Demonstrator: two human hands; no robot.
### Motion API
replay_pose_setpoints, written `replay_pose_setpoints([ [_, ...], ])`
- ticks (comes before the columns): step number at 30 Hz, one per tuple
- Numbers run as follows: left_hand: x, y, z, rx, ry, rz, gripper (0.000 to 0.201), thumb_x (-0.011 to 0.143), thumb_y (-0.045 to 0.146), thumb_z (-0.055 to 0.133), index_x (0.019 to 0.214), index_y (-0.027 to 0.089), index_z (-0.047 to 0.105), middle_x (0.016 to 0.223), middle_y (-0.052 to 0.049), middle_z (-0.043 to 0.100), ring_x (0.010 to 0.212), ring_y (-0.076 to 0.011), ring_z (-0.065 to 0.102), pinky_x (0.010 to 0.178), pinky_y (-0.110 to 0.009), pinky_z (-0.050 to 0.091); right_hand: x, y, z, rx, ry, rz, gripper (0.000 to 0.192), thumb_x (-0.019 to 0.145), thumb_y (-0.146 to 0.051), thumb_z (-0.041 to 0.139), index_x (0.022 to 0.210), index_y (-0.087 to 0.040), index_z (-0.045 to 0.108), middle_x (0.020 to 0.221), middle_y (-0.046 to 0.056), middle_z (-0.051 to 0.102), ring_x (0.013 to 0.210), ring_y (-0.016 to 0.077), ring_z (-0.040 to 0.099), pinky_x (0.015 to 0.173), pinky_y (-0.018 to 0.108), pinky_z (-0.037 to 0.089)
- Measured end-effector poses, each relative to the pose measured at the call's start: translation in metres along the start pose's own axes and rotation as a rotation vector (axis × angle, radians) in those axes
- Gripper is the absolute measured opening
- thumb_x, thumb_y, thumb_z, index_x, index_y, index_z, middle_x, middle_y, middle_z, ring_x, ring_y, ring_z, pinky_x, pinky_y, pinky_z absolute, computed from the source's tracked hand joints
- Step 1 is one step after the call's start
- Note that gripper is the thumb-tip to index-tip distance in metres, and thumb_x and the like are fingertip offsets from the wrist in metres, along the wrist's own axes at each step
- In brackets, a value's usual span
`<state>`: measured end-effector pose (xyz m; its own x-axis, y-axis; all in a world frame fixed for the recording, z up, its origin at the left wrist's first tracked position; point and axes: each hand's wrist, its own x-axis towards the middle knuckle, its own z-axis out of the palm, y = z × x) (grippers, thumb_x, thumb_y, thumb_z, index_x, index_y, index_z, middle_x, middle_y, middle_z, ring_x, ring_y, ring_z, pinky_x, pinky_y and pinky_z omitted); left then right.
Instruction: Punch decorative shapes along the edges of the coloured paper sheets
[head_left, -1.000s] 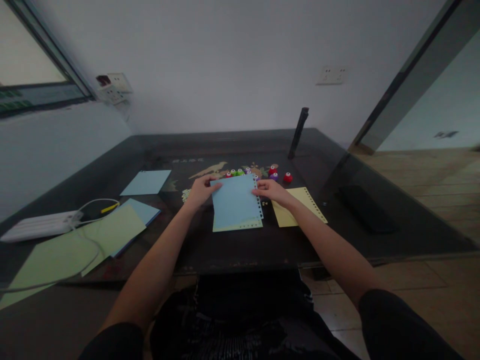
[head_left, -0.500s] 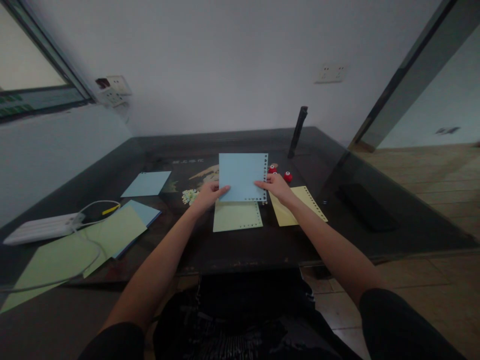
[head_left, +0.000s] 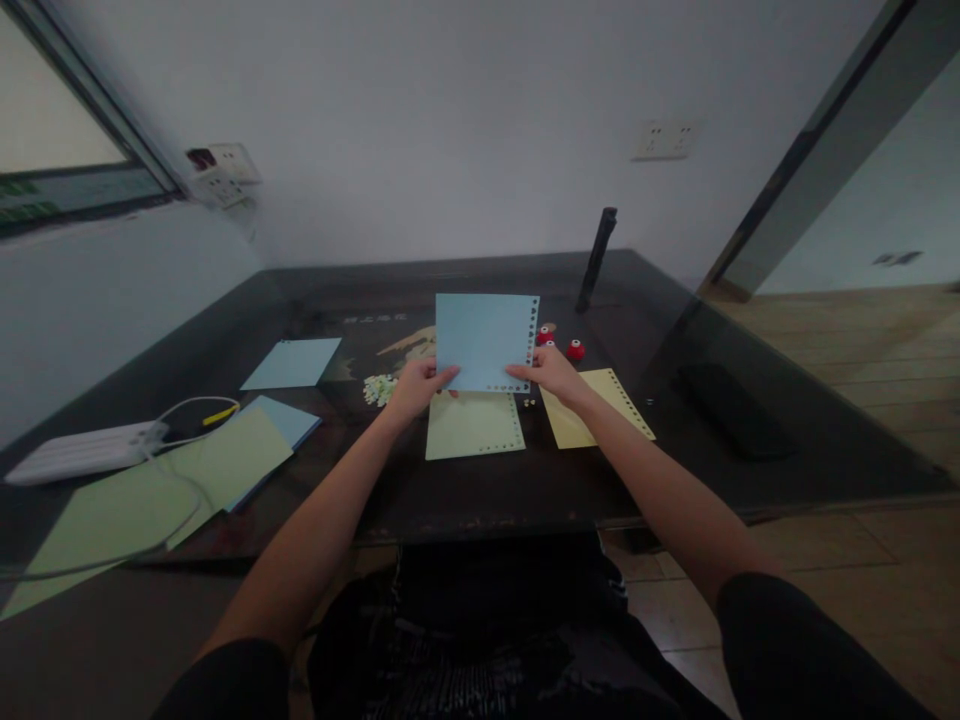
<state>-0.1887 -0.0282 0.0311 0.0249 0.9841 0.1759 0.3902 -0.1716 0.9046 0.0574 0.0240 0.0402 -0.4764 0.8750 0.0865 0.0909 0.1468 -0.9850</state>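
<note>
Two hands, left hand (head_left: 417,385) and right hand (head_left: 546,371), pinched the blue punched sheet (head_left: 484,340) upright above the green sheet (head_left: 472,428)

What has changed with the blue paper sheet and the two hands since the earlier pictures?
Both hands, left hand and right hand, lifted the blue punched paper sheet off the pale green punched sheet and raised it upright; they keep holding its lower edge. The green sheet, the yellow punched sheet and the small red punches stayed in place on the dark table.
</note>
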Motion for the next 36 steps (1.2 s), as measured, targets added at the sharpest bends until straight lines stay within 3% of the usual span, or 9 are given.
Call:
replay_pose_setpoints([
  [14,-0.002,0.004,0.001,-0.002,0.026,-0.01,0.033,0.075,0.044,0.063,0.08,0.012,0.068,0.062,-0.005,0.068,0.056,-0.0156,0.062,0.054,-0.025,0.044,0.004,0.007,-0.003,-0.098,0.013,-0.016,0.022,0.065,-0.03,0.075,0.08,-0.015,0.069,0.086,0.008,0.072,0.075,0.0186,0.065,0.075,0.035,0.053],
  [36,0.0,-0.009,0.005,-0.009,0.016,0.023,0.035,0.075,0.048,0.063,0.079,0.013,0.067,0.064,-0.005,0.069,0.058,-0.0161,0.061,0.054,-0.025,0.045,0.004,0.01,-0.003,-0.157,0.055,-0.017,0.027,0.063,-0.033,0.076,0.082,-0.015,0.07,0.088,0.009,0.072,0.078,0.0213,0.066,0.076,0.037,0.054],
])
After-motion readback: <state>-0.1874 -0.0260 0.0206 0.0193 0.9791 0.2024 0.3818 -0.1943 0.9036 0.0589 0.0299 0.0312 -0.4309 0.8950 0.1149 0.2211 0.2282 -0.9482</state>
